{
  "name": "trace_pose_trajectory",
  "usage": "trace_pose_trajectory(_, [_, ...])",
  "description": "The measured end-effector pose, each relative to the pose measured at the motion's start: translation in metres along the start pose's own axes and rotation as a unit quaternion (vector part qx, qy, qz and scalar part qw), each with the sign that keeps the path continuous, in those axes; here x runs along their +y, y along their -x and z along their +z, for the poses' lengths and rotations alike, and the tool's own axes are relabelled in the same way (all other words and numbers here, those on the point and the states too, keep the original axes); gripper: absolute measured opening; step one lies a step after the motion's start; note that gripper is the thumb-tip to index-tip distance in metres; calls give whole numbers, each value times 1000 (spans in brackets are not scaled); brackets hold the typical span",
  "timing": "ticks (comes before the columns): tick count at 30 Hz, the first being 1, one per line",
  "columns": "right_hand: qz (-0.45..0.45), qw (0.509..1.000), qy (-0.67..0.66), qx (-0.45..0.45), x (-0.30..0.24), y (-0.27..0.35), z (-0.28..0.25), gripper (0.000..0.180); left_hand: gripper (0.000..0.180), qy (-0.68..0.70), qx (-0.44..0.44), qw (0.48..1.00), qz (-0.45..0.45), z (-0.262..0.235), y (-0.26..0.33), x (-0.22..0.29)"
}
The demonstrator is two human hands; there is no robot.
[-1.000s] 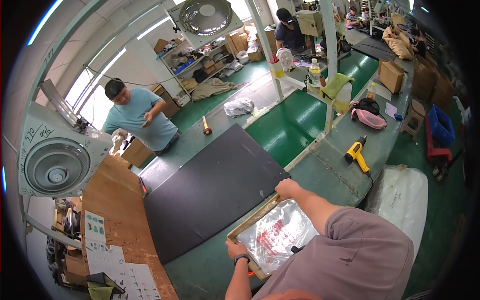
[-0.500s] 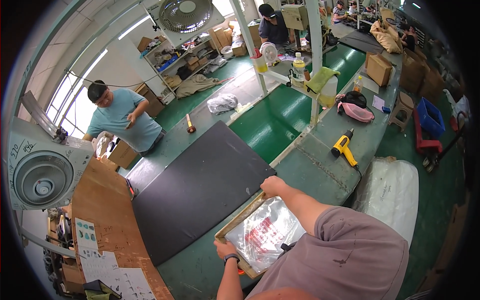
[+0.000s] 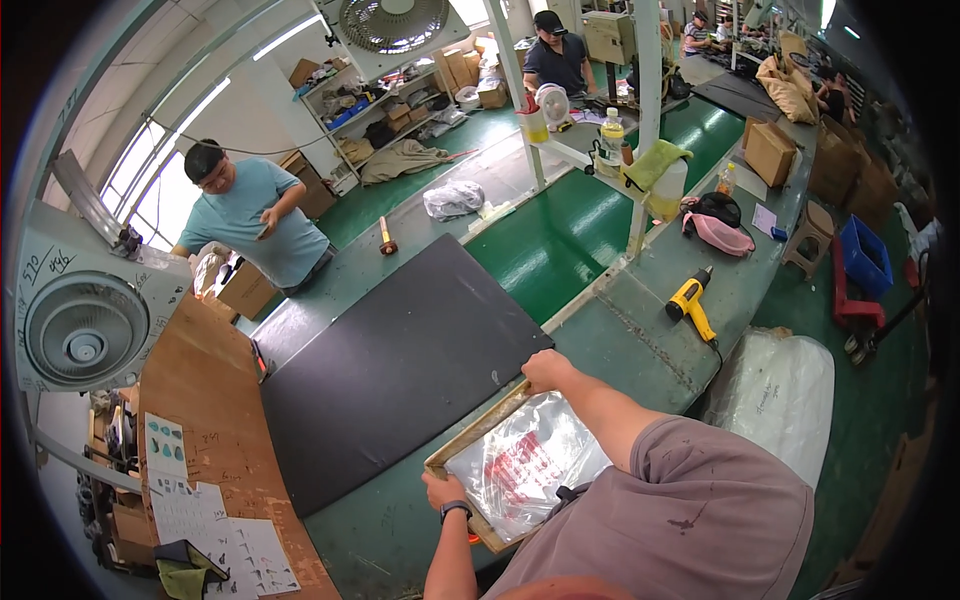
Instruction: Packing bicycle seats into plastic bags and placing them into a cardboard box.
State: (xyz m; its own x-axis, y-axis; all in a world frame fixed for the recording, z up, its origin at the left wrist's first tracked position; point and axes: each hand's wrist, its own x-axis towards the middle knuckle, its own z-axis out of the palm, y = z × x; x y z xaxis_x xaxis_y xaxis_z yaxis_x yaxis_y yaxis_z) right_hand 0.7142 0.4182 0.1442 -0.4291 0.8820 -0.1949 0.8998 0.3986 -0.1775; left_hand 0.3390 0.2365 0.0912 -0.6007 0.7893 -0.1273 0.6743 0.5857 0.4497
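Left hand [image 3: 443, 490]: my narrow grip holds the left side of a shallow tan wooden frame [image 3: 478, 428], near its far-left corner; the frame lies between 2 and 3 o'clock from here.
Right hand [image 3: 545, 371]: fingers curled in on the frame's far-right corner; the frame lies between 6 and 7 o'clock.
Frame: between both hands, far rim running from 8 to 2 o'clock; my grey-brown shirt [image 3: 690, 500] hides the near part, so I cannot tell which axis is longer.
Clear glossy plastic bag [image 3: 530, 465]: flat inside the frame; its red print is too blurred to read.
Flat black rectangular panel [image 3: 400, 380]: toward 10 o'clock, near edge roughly parallel to the far rim; my right hand is nearer, just beside its corner.
Yellow-and-black heat gun [image 3: 692, 305]: toward 1 o'clock.
Writing: black handwriting on the white plastic-wrapped bundle [image 3: 775, 410] toward 3 o'clock; dark marker figures on the white box fan [image 3: 85, 345] toward 10; small marks on white paper sheets [image 3: 215, 520] toward 9.
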Motion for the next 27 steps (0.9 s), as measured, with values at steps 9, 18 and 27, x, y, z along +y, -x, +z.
trace_pose_trajectory(9, [3,1000,1,3,-5,2,0,45,51,-3,2,1000,-3,-4,3,1])
trace_pose_trajectory(18, [-1,1000,1,14,-2,3,0,44,49,1,0,1000,8,-3,3,1])
trace_pose_trajectory(27, [-3,1000,-3,16,-2,0,2,42,51,7,-4,1000,2,-4,1,0])
